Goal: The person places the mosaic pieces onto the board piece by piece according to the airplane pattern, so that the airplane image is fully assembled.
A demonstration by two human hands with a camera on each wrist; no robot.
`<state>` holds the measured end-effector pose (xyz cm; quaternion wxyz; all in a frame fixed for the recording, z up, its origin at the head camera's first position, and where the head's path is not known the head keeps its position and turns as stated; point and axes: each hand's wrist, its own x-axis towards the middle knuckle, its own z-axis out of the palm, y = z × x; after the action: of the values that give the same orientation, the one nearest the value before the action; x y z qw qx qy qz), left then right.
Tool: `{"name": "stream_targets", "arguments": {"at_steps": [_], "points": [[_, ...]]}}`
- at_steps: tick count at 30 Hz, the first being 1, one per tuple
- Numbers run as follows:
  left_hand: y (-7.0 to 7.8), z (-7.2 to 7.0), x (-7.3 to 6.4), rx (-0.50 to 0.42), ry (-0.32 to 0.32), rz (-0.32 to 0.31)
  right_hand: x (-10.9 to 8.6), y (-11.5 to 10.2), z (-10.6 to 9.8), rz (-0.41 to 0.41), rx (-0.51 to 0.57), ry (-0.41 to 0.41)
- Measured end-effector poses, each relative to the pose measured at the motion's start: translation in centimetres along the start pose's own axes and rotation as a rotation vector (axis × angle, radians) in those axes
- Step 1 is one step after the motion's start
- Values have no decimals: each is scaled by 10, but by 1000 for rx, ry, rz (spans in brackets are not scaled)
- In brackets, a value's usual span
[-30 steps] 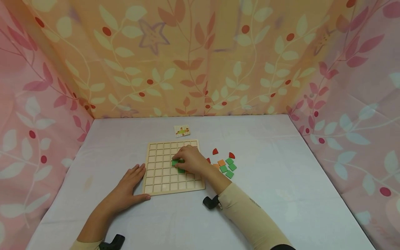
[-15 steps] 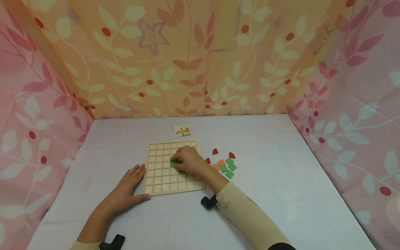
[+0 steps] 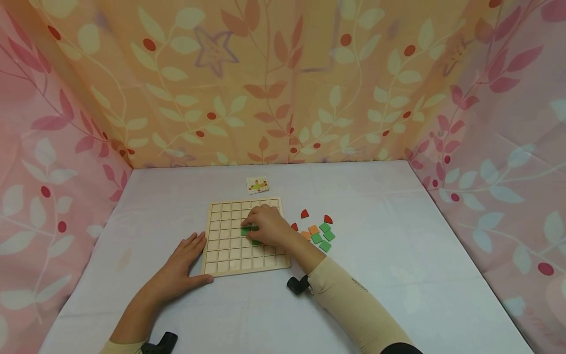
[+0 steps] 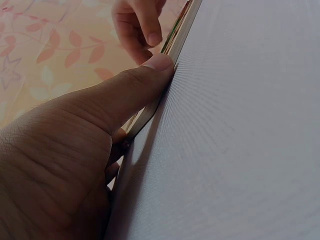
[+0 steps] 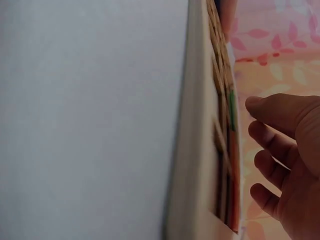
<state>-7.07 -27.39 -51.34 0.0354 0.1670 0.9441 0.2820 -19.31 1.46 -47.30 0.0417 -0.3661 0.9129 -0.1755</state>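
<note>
A wooden grid board (image 3: 225, 255) lies on the table. My left hand (image 3: 181, 265) rests at its left side, fingers extended along the edge and thumb at the near corner; in the left wrist view the thumb (image 4: 135, 85) touches the board's edge. My right hand (image 3: 267, 226) is over the board's middle, with fingertips right at a green square tile (image 3: 245, 231). Another green tile (image 3: 256, 242) shows partly under this hand. In the right wrist view, my right hand (image 5: 285, 145) has its thumb slightly clear of the board, fingers loosely bent and apart.
Right of the board lie several loose green tiles (image 3: 329, 236), orange tiles (image 3: 313, 230) and red quarter-round pieces (image 3: 327, 220). A small pattern card (image 3: 257, 185) lies behind the board. Patterned curtains (image 3: 283, 98) enclose the table (image 3: 376, 275) at the back and sides.
Over the first half second my right hand and the green tile shift slightly left. Since then the tile stays put and the hand barely moves. The left hand keeps its place.
</note>
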Motion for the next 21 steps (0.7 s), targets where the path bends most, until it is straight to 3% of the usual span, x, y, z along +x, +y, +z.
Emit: {"name": "stream_targets", "arguments": {"at_steps": [9, 21], "points": [[-1, 0, 1, -1, -8, 3, -19, 1, -37, -22, 83, 52], [-1, -1, 0, -7, -6, 22, -60, 12, -72, -42, 53, 119]]}}
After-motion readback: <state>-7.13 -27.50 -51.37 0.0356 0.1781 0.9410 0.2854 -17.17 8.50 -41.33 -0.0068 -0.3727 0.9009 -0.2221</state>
